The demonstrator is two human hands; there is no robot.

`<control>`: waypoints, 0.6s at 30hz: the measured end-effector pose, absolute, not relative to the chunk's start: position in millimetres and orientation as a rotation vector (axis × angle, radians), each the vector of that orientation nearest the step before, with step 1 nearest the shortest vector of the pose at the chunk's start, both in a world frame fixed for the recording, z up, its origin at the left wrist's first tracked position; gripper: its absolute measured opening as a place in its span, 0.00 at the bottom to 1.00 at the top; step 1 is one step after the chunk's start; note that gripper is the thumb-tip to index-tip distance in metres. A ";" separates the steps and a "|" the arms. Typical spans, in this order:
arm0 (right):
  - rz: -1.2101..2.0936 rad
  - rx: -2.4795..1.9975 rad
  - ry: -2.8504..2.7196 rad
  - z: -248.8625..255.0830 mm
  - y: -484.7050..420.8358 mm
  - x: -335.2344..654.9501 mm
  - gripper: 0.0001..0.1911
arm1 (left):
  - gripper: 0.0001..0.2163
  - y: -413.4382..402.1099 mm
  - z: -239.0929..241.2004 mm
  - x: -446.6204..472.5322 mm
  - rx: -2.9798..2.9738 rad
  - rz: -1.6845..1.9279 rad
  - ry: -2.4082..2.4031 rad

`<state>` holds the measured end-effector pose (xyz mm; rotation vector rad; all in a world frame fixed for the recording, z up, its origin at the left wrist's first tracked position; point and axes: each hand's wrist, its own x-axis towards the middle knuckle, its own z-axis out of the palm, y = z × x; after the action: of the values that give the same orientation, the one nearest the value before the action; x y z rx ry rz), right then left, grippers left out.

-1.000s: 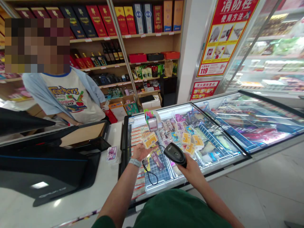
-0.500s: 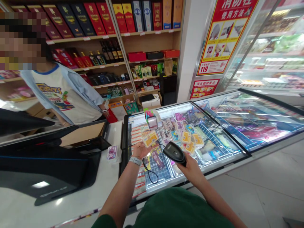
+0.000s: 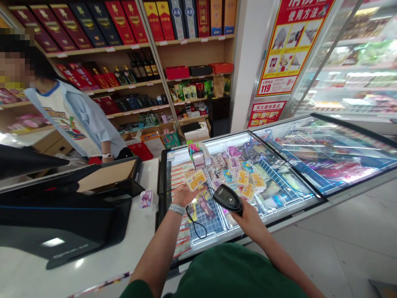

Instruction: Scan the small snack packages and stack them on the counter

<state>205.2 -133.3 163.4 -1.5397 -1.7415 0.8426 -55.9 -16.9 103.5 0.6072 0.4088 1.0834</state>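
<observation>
My left hand (image 3: pixel 183 195) is closed on a flat yellow-and-white package (image 3: pixel 196 179), held up over the glass top of the chest freezer (image 3: pixel 201 243). In my right hand (image 3: pixel 248 216) is a black barcode scanner (image 3: pixel 228 198), its head pointing left toward the package. A thin black cord (image 3: pixel 198 230) hangs in a loop below my left hand. Several similar yellow packs (image 3: pixel 242 178) and blue packs (image 3: pixel 228 176) lie to the right of the scanner. A clear tub with a purple label (image 3: pixel 147 200) sits on the white counter, left of the freezer.
A dark checkout terminal (image 3: pixel 68 223) takes up the left of the counter (image 3: pixel 136 248). Behind it stands a person in a light blue shirt (image 3: pixel 93 124). Shelves of boxed bottles (image 3: pixel 120 25) line the back wall. A small colourful item (image 3: pixel 192 147) stands at the freezer's far edge.
The person behind the counter has shifted left and turned, with their arm lower now. My hands, the package and the scanner stay nearly in place.
</observation>
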 end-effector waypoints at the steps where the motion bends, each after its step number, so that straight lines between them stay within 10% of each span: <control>1: 0.840 -1.543 -1.747 162.5 -133.2 205.5 0.14 | 0.33 -17.1 104.6 -55.4 0.609 1.082 0.411; 18: 0.847 -1.547 -1.736 160.4 -133.7 205.3 0.15 | 0.31 -17.6 102.1 -59.3 0.606 1.105 0.417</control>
<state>205.3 -133.7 160.4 -1.5475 -1.7358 0.8467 -59.3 -17.6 102.1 0.6063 0.4169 1.1050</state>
